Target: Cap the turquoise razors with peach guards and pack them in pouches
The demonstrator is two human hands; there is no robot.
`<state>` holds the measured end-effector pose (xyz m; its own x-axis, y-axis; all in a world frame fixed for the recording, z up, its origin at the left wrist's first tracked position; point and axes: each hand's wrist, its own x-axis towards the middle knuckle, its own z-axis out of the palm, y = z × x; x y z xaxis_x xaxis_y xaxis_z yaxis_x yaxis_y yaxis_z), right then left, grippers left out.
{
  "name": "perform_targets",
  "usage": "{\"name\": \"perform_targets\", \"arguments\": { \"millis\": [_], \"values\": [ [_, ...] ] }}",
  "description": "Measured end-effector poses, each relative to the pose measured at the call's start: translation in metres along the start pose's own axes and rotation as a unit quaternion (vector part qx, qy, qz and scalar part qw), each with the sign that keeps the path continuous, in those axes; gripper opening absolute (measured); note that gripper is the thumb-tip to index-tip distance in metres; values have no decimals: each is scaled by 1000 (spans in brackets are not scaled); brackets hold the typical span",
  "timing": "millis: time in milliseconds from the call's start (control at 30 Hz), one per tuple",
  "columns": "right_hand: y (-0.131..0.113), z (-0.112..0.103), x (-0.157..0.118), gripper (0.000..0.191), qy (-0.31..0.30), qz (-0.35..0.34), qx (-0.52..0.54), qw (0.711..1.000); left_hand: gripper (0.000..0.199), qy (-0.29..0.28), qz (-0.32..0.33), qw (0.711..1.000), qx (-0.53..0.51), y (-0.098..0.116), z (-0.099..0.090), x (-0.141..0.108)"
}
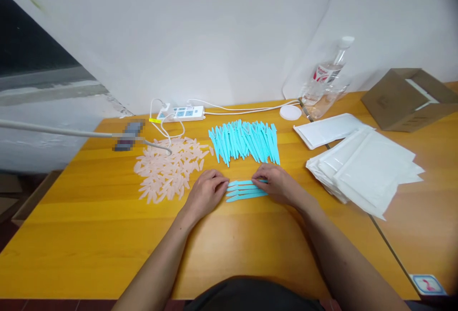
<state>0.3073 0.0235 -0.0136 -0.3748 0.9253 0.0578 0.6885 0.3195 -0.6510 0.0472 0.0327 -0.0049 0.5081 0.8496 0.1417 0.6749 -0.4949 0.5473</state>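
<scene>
Counter [232, 253], 2 hands at work on turquoise knife-shaped sticks. Row of 4 [246, 197] lies roughly parallel near the counter's front edge, slightly spaced, tips to the left. Larger turquoise bundle [243, 141] sits just beyond; loose pale pink blade-shaped pieces [168, 172] spread to the left, white padded envelopes [372, 168] to the right.

Right hand [275, 182]: thumb and index pinched on the top stick [240, 183], other fingers curled. Left hand [207, 189]: thumb and index nearly together at that stick's left tip; cannot tell whether it grips or only steadies.

Step in hand (judged): setting the top stick level with the other 3. Next move, in my judgement, calls for a light fingertip nudge to match spacing, then a clean release; a dragging finger could skew the neighbouring stick.
</scene>
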Motion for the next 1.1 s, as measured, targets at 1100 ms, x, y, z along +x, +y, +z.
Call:
{"name": "perform_targets", "arguments": {
  "millis": [1100],
  "values": [
    [0, -27, 12, 34, 192, 208, 72, 956, 29, 118, -72, 987, 84, -65, -56, -19]
  ]
}}
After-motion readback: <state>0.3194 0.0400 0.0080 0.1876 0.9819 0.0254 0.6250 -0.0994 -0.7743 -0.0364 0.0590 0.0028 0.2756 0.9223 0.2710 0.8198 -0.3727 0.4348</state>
